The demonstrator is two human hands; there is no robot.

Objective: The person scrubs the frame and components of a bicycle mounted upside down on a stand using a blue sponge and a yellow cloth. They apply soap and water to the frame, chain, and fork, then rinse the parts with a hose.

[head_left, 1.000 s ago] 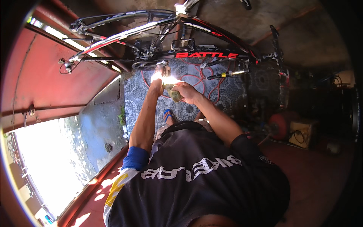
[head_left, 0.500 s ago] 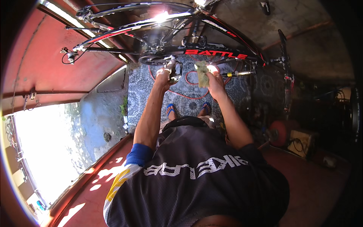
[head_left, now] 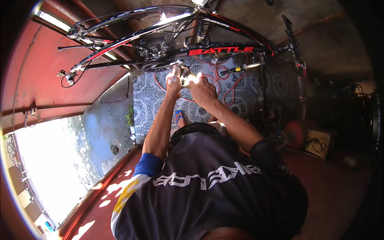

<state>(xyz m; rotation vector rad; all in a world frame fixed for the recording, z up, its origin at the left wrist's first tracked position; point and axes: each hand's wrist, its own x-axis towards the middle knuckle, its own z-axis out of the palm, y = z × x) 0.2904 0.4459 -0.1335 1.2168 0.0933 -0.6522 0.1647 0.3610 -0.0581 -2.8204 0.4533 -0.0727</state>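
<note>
A black bicycle frame with red and white markings [head_left: 256,40] hangs level in front of me, its wheels not seen on it. My left hand [head_left: 173,84] is closed round the pedal [head_left: 184,72] at the near side of the frame, below the chainring [head_left: 154,66]. Against that pedal, my right hand [head_left: 204,91] presses a yellowish sponge [head_left: 187,82]. Glare and the fingers hide most of the sponge and part of the pedal.
A red hose [head_left: 230,94] loops over the patterned tile floor [head_left: 160,106]. Beyond my right hand is a dark wand with a yellow band [head_left: 239,69]. The handlebar [head_left: 297,52] stands at the right, with a wooden box [head_left: 319,143] lower down. A red wall [head_left: 52,68] rises at the left.
My right hand has moved left with the sponge, from apart from the pedal to against it. My left hand keeps hold of the pedal. The view has shifted slightly.
</note>
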